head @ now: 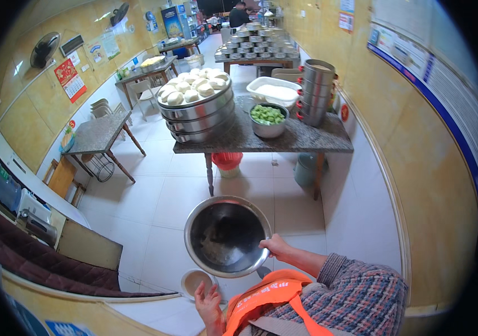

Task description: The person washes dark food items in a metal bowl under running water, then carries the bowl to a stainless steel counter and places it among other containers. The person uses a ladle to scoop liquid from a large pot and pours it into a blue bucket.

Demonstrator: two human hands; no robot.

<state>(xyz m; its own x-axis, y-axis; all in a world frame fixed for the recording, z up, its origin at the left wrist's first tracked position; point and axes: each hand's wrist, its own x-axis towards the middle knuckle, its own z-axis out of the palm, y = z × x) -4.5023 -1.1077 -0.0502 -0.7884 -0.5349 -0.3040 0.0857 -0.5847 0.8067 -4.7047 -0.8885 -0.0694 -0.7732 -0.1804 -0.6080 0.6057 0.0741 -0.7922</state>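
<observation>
My right hand [275,247] grips the right rim of a large, round metal basin [228,237] with a dark inside, tilted so that I look into it. My left hand [208,303] has its fingers apart and holds nothing. It is at the lower middle, over the edge of a white bucket [195,283] with cloudy contents. Across from me, a stone-topped table [230,145] bears stacked metal steamers [201,119] topped with many white dough buns [190,87]. Beside them are a metal bowl [269,128] of chopped green vegetables [267,114] and a white plastic tub [293,94].
A stack of metal containers [315,94] with red handles stands at the table's right. Under the table are a red basket [227,159] and a grey-green bin [304,170]. A smaller table [92,134] is at left; a person [238,16] is far back.
</observation>
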